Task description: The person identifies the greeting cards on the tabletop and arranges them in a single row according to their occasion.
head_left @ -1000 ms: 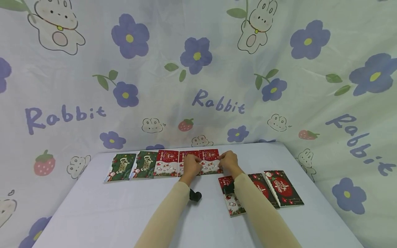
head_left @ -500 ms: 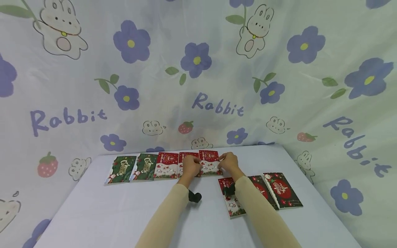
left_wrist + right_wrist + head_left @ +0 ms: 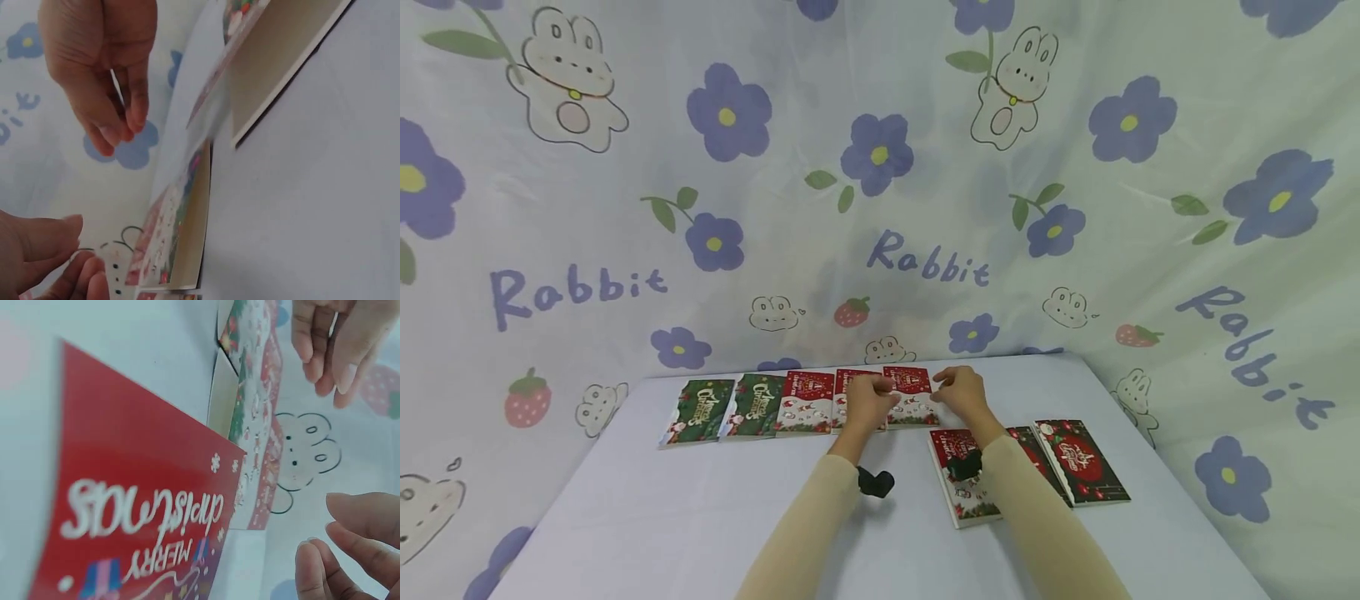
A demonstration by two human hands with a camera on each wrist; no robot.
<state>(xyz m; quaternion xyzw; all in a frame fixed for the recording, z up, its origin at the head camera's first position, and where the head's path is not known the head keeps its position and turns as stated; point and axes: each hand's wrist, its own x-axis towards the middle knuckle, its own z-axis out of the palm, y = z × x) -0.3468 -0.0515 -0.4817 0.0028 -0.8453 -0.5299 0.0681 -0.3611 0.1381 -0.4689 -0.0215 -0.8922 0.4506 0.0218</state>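
Observation:
In the head view, a row of Christmas booklets lies flat along the table's back: two green ones, then three red-and-white ones. My left hand [image 3: 867, 404] hovers over the middle red-and-white booklet [image 3: 844, 387], fingers loosely bent and holding nothing. At the right end of the row, my right hand [image 3: 966, 393] hangs just beside the last red-and-white booklet [image 3: 912, 398], thumb and fingers apart. Both wrist views show the hands apart above the booklets; the left hand [image 3: 44, 259] and right hand [image 3: 350, 550] have nothing between their fingertips.
Nearer on the right lie another red-and-white booklet [image 3: 962, 500], partly under the right forearm, and two dark booklets with red ovals, one [image 3: 1081, 461] fully visible. A green booklet [image 3: 700, 410] ends the row at left. A rabbit-print cloth [image 3: 805, 250] hangs behind the white table [image 3: 685, 517].
Both hands have come off the last red-and-white booklet, whose edges they touched earlier. They lifted slightly and their fingers spread. The booklets stay in place; the head view has tilted up a little.

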